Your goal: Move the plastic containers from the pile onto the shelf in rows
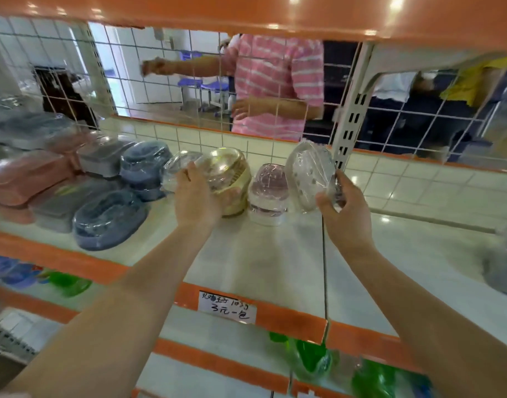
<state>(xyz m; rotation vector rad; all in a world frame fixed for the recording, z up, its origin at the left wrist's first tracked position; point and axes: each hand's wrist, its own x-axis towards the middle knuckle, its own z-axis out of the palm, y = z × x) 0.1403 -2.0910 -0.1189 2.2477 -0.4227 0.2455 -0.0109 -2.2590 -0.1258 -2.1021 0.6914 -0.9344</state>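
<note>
A white shelf [275, 268] with an orange front edge carries wrapped plastic containers. My left hand [196, 198] holds a cream container [232, 173] standing on edge, with a clear one [176, 170] just left of it. A pink container [271, 193] stands to its right on the shelf. My right hand [344, 214] grips a clear white container [311, 176] tilted upright, just above the shelf beside the pink one. Blue containers [110, 219], a grey one [56, 206] and pink ones [25, 175] lie in rows at the left.
A wire grid [171, 81] backs the shelf, with an upright post [350, 116] behind my right hand. Beyond it stands a person in a pink striped shirt [278, 87]. A price label [227, 307] hangs on the shelf edge. Green items [312, 357] lie on the lower shelf.
</note>
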